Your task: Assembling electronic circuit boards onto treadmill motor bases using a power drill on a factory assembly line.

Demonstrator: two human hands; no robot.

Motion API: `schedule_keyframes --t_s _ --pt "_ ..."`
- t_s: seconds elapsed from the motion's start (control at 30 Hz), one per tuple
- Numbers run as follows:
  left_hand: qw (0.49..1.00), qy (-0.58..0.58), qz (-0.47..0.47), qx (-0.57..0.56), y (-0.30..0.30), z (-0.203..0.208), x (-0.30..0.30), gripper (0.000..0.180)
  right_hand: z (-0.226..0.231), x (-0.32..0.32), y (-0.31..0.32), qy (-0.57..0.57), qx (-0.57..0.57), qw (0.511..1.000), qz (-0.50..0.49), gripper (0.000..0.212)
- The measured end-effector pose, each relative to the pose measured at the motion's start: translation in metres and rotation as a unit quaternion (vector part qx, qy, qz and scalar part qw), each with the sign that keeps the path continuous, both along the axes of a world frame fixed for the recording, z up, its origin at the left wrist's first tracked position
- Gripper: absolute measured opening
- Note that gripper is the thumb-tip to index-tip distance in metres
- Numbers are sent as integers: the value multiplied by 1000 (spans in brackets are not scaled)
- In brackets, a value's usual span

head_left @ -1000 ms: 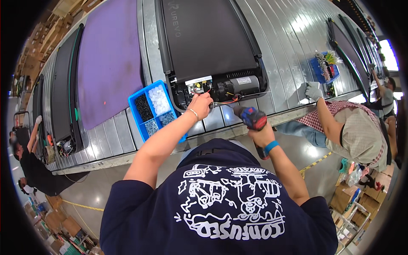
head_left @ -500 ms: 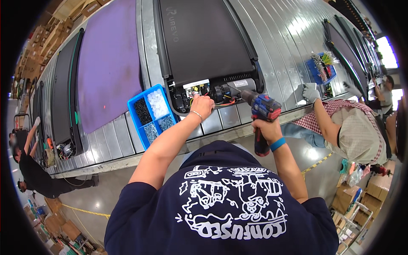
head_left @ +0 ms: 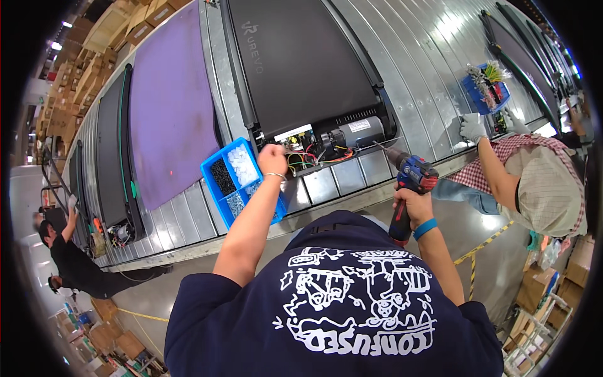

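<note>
A black walking treadmill [head_left: 308,63] lies on the metal bench with its near end uncovered. Inside that end are a circuit board [head_left: 298,136], coloured wires [head_left: 308,156] and a cylindrical motor [head_left: 360,132]. My left hand [head_left: 272,159] is closed at the near left corner of the opening, beside the board; its fingertips are hidden, and so is anything between them. My right hand [head_left: 411,206] grips a blue, red and black cordless drill [head_left: 416,174]. The drill's long bit points up and left, its tip close to the motor's near side.
A blue divided bin [head_left: 217,201] of black and silver screws and white pieces stands left of the treadmill. Further left lie a purple mat [head_left: 173,100] and another treadmill [head_left: 113,144]. At right, a gloved co-worker [head_left: 534,176] works near a blue basket [head_left: 483,94] of wire bundles.
My left hand has moved left from the circuit board to the opening's corner. The drill has shifted right, its bit drawn back from over the motor. The whole view has turned slightly.
</note>
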State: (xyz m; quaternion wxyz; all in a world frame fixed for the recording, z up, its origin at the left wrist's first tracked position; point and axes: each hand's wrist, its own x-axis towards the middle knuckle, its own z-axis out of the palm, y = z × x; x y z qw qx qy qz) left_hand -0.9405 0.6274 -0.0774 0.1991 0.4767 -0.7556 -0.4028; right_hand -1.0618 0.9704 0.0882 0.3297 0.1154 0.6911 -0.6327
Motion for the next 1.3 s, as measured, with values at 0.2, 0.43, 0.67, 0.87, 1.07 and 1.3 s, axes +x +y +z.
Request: schedule_keyframes --t_s 0.2,0.43,0.67,0.87,1.07,1.3 --pt "952 2 -192 -240 -46 38 -17 20 -9 -16 12 -15 -1 1000 25 23" --pt "904 -253 -303 -166 -33 65 -56 21 -14 -29 5 -18 -8 998 59 21" --pt "945 -181 -217 -162 -28 50 -42 20 -14 -27 12 22 -46 995 90 21" --pt "979 -52 -198 5 -32 58 12 20 -23 -14 22 -22 -61 997 47 17" --pt "993 -83 -82 7 8 38 118 14 -34 20 35 -84 -49 995 8 16" --pt "970 -25 -225 -89 12 21 66 19 -14 98 44 -19 -23 998 54 19"
